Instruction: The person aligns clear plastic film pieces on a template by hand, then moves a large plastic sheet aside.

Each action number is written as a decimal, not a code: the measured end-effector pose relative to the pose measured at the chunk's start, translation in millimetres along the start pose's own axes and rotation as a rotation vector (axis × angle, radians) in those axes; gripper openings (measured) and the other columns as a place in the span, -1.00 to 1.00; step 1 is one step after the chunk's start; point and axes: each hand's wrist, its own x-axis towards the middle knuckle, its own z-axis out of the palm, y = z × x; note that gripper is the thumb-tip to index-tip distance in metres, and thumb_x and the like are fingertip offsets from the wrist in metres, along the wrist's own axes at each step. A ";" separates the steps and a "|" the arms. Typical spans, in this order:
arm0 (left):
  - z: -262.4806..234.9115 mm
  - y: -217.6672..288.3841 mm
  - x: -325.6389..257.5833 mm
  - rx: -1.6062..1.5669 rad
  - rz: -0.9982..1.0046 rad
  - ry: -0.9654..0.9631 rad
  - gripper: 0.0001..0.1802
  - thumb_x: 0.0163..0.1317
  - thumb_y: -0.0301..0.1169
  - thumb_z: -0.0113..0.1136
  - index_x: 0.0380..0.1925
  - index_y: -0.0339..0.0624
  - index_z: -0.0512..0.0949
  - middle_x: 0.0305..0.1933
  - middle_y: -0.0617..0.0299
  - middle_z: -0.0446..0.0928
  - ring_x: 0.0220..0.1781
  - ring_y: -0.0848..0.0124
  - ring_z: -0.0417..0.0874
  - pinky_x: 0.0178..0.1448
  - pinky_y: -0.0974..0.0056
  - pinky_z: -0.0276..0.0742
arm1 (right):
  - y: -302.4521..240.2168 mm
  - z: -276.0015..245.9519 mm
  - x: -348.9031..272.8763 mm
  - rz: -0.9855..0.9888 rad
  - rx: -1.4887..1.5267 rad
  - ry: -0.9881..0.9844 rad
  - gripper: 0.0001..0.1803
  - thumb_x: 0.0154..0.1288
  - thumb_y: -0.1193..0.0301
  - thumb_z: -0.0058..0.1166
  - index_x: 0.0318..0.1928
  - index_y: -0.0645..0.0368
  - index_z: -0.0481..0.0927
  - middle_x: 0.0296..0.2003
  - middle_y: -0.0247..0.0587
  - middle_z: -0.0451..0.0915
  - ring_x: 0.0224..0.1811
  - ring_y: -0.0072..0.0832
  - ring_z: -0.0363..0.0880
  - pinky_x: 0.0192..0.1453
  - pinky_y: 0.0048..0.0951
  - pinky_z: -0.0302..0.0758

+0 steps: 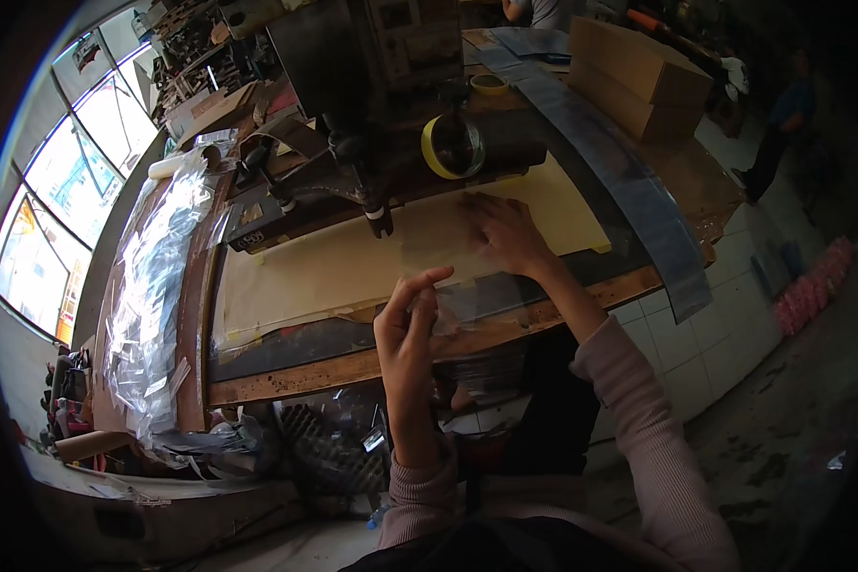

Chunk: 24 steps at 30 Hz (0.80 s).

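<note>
My right hand (507, 234) lies over a long tan sheet (324, 272) on the bench, fingers stretched out and slightly smeared by motion. Nearer to me and to its left, my left hand (408, 319) is raised at the bench's front edge with its fingers curled and the thumb up against them. Between the hands shows a faint, see-through plastic sheet (481, 297); whether the left fingers grip it is too faint to tell. Just beyond the tan sheet stands a dark machine with a forked metal foot (378, 221) over the sheet.
A yellow-edged tape roll (452, 148) sits on the machine's dark bar. Shiny clear plastic strips (153, 286) are heaped at the left. A grey-blue strip (620, 162) hangs off the bench's right end, beside a cardboard box (639, 76). Other people stand in the background.
</note>
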 end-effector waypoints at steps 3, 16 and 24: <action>-4.3 8.3 -16.4 -0.030 -0.052 -0.018 -0.76 0.39 -0.49 -0.06 -0.10 -0.29 0.59 -0.37 0.44 0.35 -0.40 0.71 0.33 -0.29 0.59 0.23 | -4.6 -8.2 3.4 0.042 0.146 0.027 -0.63 0.17 0.45 -0.01 0.02 0.19 0.54 0.02 -0.08 0.52 0.15 -0.20 0.45 0.19 -0.19 0.35; -6.4 -0.7 -84.9 0.368 0.017 -0.062 -0.68 0.28 -0.60 -0.02 0.02 -0.29 0.54 -0.47 0.24 0.35 -0.50 0.56 0.48 -0.39 0.44 0.44 | 11.4 -49.7 18.4 0.529 0.998 -0.128 -0.64 0.36 0.33 0.01 0.05 0.31 0.50 -0.19 -0.15 0.64 -0.17 -0.49 0.62 -0.04 -0.46 0.52; -8.3 -4.5 -83.3 0.331 -0.122 -0.068 -0.67 0.24 -0.54 -0.04 -0.02 -0.36 0.56 -0.36 0.20 0.47 -0.35 0.51 0.39 -0.20 0.43 0.28 | -3.3 -51.0 20.3 0.090 0.458 -0.229 -0.62 0.04 0.61 0.22 -0.06 0.18 0.61 -0.25 -0.20 0.57 -0.23 -0.47 0.61 -0.10 -0.47 0.53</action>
